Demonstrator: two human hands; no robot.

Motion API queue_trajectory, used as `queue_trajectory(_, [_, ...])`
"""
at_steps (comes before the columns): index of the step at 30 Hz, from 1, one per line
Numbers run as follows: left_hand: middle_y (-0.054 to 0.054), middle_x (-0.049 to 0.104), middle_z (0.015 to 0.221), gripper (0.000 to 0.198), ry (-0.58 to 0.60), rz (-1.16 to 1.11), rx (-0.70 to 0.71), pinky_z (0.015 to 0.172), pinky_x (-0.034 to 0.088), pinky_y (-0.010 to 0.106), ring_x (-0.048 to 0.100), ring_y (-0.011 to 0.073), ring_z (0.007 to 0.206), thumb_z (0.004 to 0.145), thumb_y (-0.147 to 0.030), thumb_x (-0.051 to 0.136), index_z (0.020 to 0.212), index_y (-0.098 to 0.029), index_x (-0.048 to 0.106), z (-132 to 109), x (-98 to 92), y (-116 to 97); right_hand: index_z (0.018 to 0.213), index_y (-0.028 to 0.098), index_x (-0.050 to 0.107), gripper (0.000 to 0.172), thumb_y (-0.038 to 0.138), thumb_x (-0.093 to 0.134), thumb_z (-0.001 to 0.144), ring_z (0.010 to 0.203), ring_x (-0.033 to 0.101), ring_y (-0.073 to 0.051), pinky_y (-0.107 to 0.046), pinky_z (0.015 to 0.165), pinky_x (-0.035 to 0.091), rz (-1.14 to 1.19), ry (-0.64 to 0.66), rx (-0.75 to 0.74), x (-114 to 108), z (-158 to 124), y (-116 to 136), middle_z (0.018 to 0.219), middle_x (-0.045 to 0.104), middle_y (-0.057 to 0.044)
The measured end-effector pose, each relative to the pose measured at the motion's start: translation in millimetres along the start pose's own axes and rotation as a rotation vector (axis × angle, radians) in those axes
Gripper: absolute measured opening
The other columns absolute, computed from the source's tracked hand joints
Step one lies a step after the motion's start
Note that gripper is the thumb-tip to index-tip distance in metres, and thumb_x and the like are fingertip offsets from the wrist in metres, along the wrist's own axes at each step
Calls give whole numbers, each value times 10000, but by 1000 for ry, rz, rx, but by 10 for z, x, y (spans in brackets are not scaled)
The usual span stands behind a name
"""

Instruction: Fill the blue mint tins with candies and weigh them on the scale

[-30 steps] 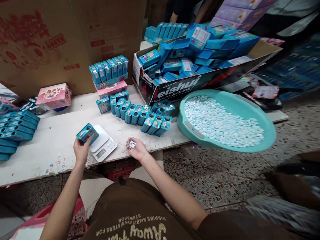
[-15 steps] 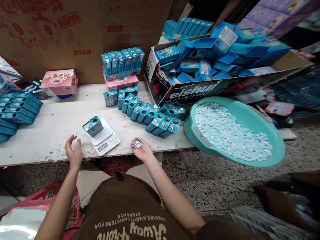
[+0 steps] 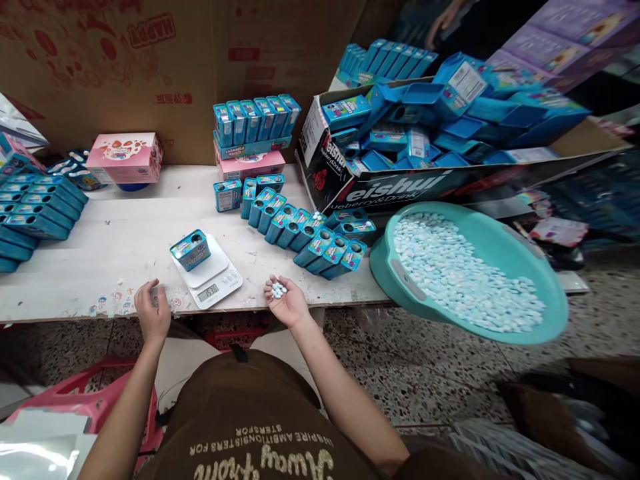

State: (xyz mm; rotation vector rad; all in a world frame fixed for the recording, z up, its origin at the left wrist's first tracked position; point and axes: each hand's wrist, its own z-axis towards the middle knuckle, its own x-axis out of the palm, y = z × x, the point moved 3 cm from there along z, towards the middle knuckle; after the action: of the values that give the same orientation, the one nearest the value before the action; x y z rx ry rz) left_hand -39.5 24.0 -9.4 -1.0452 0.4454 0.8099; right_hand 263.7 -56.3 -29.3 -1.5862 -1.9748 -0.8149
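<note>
A blue candy tin (image 3: 191,251) with a round hole in its top stands on the white digital scale (image 3: 215,275), whose display shows digits. My left hand (image 3: 153,312) rests at the table edge just left of the scale, holding nothing, its fingers bent and apart. Palm up, my right hand (image 3: 287,303) cups several small pale blue and white candies (image 3: 278,290) to the right of the scale. Beyond it, several blue tins (image 3: 314,247) with open round holes stand in a slanting row. Loose candies lie on top of one tin.
A turquoise basin (image 3: 400,293) full of pale candies (image 3: 465,280) sits at the right. Behind it is a black carton (image 3: 390,190) heaped with blue tins. Upright tins stand on a pink box (image 3: 255,167). More tins (image 3: 45,207) fill the left end, near another pink box (image 3: 125,160).
My left hand has come down slightly, with its fingers more curled. The scale's display reads differently. My right hand still cups the candies; the view has shifted a little.
</note>
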Motion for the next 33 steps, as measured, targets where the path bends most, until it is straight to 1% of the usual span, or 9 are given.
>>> queue_trajectory(8, [99,614,1029,270,-2,32,16,950,383,381,531,214,1029,879,-315,446,1047,-152,582,-21,5,-5,824,130,564,189,106,384,770,471,464,-81,-145,376,362,3,77,18,5,-41,-3,584,513,-1])
queue_trajectory(15, [95,616,1007,257,-45,-8,-11,940,384,379,533,208,1020,886,-315,417,1004,-159,583,-8,-30,-26,875,147,545,151,207,409,898,377,330,-47,-129,330,266,-64,179,54,189,-78,-58,541,415,69])
queue_trajectory(18, [88,622,976,242,-86,-33,30,930,384,389,539,207,981,886,-304,423,1006,-161,578,-5,-121,-203,790,166,523,228,296,402,934,358,276,-43,-131,325,217,-119,226,50,300,-117,-88,505,361,86])
queue_trajectory(20, [77,624,910,220,-75,-56,110,890,396,383,545,203,909,874,-291,458,1003,-164,583,-19,-175,-446,708,178,486,308,359,395,940,348,230,-44,-138,325,184,-167,260,61,350,-146,-118,482,332,92])
queue_trajectory(22, [56,619,833,186,6,-118,215,826,413,359,544,190,827,856,-281,506,980,-177,600,-49,-181,-775,631,184,433,387,427,397,931,345,197,-44,-149,331,158,-232,293,67,378,-178,-157,462,317,92])
queue_trajectory(24, [38,622,798,155,155,-201,305,780,418,337,542,178,788,840,-276,550,957,-199,616,-89,-117,-1130,572,185,379,459,503,417,902,347,183,-42,-159,343,139,-329,330,64,389,-216,-210,441,305,91])
queue_trajectory(27, [36,642,841,172,391,-290,336,785,419,338,549,182,830,836,-303,568,978,-222,625,-163,64,-1551,515,183,331,548,616,473,820,360,193,-37,-171,370,129,-526,382,23,380,-288,-296,413,288,89])
queue_trajectory(30, [44,639,860,191,536,-371,253,776,429,343,553,191,856,848,-337,546,979,-232,638,-265,222,-1730,477,189,324,600,699,521,724,372,201,-36,-189,392,122,-721,392,-43,333,-368,-339,391,253,94])
queue_trajectory(33, [43,632,825,170,610,-478,132,749,443,330,565,183,826,834,-341,565,922,-232,662,-389,280,-1736,447,194,319,614,709,556,682,381,199,-34,-215,413,118,-888,447,-36,272,-451,-326,388,227,97])
